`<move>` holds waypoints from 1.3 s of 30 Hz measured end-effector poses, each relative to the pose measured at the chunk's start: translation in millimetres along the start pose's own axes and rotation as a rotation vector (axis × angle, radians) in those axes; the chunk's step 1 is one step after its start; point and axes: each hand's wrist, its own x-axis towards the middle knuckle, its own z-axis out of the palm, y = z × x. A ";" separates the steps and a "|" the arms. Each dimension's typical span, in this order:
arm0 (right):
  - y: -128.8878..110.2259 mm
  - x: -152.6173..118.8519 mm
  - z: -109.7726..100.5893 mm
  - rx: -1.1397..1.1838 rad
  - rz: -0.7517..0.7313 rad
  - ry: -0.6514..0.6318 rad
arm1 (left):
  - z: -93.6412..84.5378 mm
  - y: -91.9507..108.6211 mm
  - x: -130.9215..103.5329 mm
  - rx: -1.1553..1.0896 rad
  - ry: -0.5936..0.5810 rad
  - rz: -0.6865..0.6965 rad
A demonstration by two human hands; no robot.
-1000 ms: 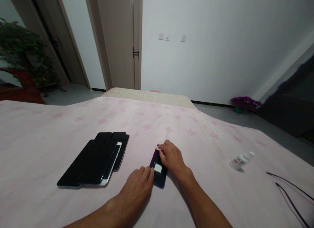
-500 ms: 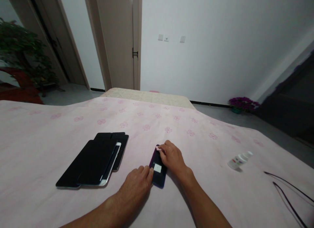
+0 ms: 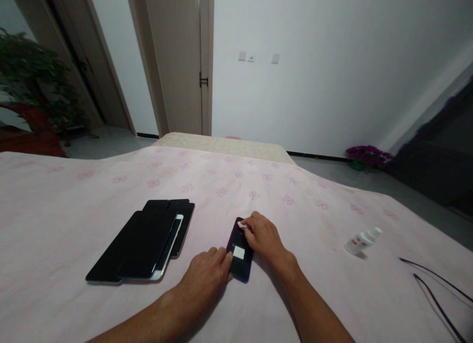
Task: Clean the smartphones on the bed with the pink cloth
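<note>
A dark phone point(image 3: 242, 264) with a white sticker point(image 3: 238, 252) on its face lies on the pink flowered cloth point(image 3: 207, 210). My left hand point(image 3: 209, 271) grips the phone's lower left edge, thumb on top. Pinched in the fingers of my right hand point(image 3: 263, 234) is a small whitish-pink wipe point(image 3: 242, 225), pressed on the phone near its top end. To the left, several black-faced devices lie overlapped, among them a large dark tablet point(image 3: 129, 244) and a white-edged device point(image 3: 173, 244).
A white bottle point(image 3: 360, 241) lies tilted on the cloth at the right. Two dark cable ends point(image 3: 432, 296) stretch in from the right edge. Beyond the cloth are a door point(image 3: 177, 62), a green plant point(image 3: 33, 72) and purple flowers point(image 3: 367, 155).
My right hand has shifted slightly to the right with the wipe, near the phone's top. My left hand keeps its place on the phone's edge.
</note>
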 end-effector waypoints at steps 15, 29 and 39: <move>14.3 -6.3 -9.0 -0.086 0.113 0.031 | -1.2 0.8 7.4 -0.031 -0.003 -0.053; 13.3 -7.2 -9.7 -0.106 0.117 0.043 | -0.6 -5.3 12.4 -0.050 0.015 -0.077; 12.3 -8.4 -12.4 0.033 0.029 -0.053 | 1.7 -5.3 11.5 -0.065 0.013 -0.100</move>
